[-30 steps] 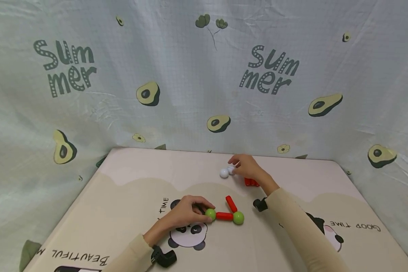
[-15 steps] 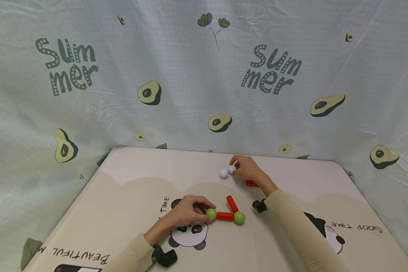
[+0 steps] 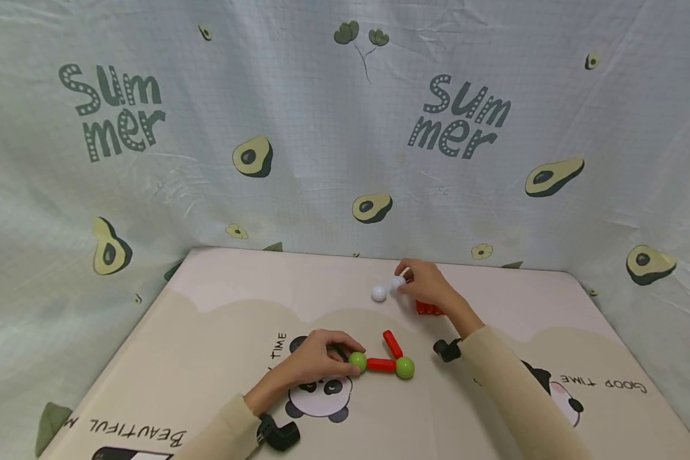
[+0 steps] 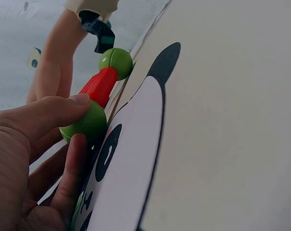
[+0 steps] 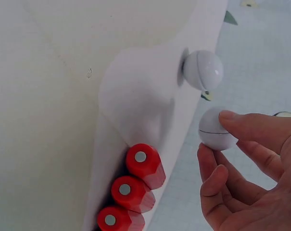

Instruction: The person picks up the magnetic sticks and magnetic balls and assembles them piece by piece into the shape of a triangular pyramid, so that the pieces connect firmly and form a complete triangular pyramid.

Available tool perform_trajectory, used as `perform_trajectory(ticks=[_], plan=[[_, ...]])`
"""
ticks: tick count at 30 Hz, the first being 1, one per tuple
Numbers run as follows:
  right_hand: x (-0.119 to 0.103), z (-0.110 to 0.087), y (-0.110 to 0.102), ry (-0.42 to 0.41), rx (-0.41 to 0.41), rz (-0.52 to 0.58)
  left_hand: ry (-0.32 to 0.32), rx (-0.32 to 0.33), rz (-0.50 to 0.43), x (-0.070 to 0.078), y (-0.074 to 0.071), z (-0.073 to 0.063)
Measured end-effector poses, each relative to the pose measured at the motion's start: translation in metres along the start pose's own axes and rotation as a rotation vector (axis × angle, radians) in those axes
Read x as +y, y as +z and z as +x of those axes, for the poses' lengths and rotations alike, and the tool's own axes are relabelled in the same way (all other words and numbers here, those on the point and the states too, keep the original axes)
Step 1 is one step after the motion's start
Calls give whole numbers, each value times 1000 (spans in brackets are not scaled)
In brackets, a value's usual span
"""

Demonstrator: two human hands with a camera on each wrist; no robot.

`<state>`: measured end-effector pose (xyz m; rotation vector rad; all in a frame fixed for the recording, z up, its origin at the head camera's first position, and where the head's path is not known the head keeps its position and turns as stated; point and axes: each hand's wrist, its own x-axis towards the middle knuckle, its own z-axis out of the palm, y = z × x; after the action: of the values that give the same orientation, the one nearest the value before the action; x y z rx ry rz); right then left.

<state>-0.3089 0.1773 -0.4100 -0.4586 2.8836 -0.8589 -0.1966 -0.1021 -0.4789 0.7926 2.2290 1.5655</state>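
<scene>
My left hand (image 3: 319,358) pinches a green ball (image 4: 90,126) between thumb and fingers, low over the table. A red rod (image 3: 381,365) joins this ball to a second green ball (image 3: 405,368), and another red rod (image 3: 392,344) slants up from that second ball. At the back of the table my right hand (image 3: 428,281) holds a white ball (image 5: 215,134) between thumb and fingertips. It appears slightly raised and stands apart from the other white ball (image 5: 203,70), which rests on the table. A thin seam line shows on both white balls.
Several red rods (image 5: 145,163) with grey metal end discs lie side by side just below my right hand. A printed curtain (image 3: 299,128) hangs behind the table's (image 3: 167,358) back edge. Black camera mounts (image 3: 278,434) sit on both wrists.
My right hand has pulled its white ball to the right and up, opening a gap from the other white ball. My left hand and the green-and-red piece have stayed in place.
</scene>
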Motion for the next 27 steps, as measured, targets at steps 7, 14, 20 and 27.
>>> perform_trajectory(ticks=[7, 14, 20, 27], plan=[[-2, -17, -3, -10, 30, 18, -8, 4, 5, 0, 0, 0], [-7, -36, -2, -83, 12, 66, -17, 4, 11, -1, 0, 0], [-12, -48, 6, -123, -20, 126, -16, 7, 12, -2, 0, 0], [-16, -55, 15, -110, -89, 227, -11, 10, -1, -4, 1, 2]])
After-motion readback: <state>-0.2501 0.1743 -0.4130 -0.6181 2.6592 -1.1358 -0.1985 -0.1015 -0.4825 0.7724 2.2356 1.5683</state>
